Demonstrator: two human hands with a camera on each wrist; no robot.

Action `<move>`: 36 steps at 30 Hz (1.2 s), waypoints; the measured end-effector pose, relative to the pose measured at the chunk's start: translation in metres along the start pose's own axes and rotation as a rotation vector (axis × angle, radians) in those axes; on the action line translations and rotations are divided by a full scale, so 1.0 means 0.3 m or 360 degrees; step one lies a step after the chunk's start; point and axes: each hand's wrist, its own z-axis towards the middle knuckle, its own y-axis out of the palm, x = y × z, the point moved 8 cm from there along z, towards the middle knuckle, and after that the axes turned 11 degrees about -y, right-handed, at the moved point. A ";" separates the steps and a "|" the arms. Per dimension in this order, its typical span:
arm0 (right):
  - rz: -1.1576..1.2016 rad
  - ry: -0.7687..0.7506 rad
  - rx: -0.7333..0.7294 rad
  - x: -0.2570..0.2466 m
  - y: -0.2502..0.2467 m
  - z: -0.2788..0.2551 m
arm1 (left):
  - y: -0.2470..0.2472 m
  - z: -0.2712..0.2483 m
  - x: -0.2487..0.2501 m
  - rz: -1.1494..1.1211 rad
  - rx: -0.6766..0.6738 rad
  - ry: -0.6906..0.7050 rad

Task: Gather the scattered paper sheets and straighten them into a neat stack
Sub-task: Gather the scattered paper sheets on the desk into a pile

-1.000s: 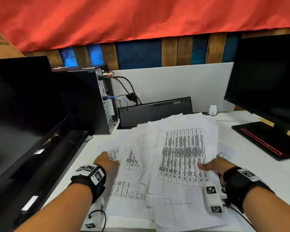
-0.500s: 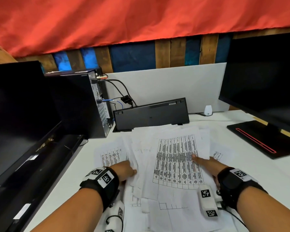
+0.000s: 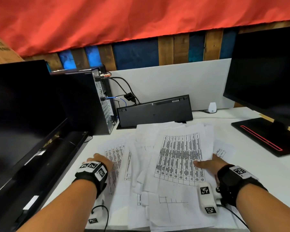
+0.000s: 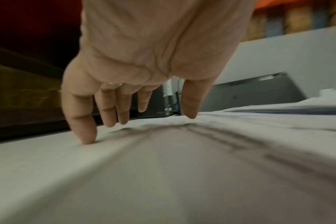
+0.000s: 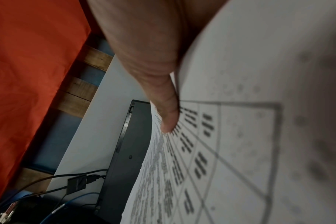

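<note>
A white desk point(image 3: 251, 166) stands before a wall of wooden slats with a red cloth point(image 3: 141, 19) hanging over it. On the desk lies a loose pile of paper sheets point(image 3: 157, 190), overlapping at different angles; their exact number I cannot tell.

The left hand point(image 3: 101, 160) rests on the left side of the pile, its fingers point(image 4: 81, 121) spread and nearly straight, with the tips pressing the paper. The right hand point(image 3: 208, 164) holds the right edge of the top sheet with the printed table point(image 3: 179, 156): the thumb point(image 5: 163, 106) lies on top, and the other fingers are hidden under the paper.

Behind the pile one black keyboard point(image 3: 155, 111) leans on its edge, touching the farthest sheets. There are two dark monitors, one at the left point(image 3: 20, 104) and one at the right point(image 3: 266, 67). One black computer case point(image 3: 80, 97) with cables stands at the left rear.
</note>
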 end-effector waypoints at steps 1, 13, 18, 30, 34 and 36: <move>0.0009 0.0008 0.0003 0.000 0.002 0.001 | 0.006 0.024 -0.026 0.0008 -0.0012 -0.0022; 0.0023 0.0073 0.0101 -0.009 -0.014 -0.013 | 0.011 -0.125 0.136 0.0003 -0.0302 0.0219; 0.0081 0.0084 0.0108 0.005 -0.009 -0.004 | 0.034 -0.091 0.123 -0.0587 -0.0365 0.0020; 0.0180 0.0030 0.0100 0.126 -0.011 0.115 | 0.004 -0.157 0.143 -0.0917 -0.0408 0.0226; 0.0130 0.0074 0.0113 0.082 -0.011 0.068 | -0.058 -0.168 0.106 -0.1431 -0.0400 0.0246; 0.0095 0.0094 0.0112 0.057 -0.010 0.039 | -0.073 -0.156 0.089 -0.1543 -0.0545 0.0254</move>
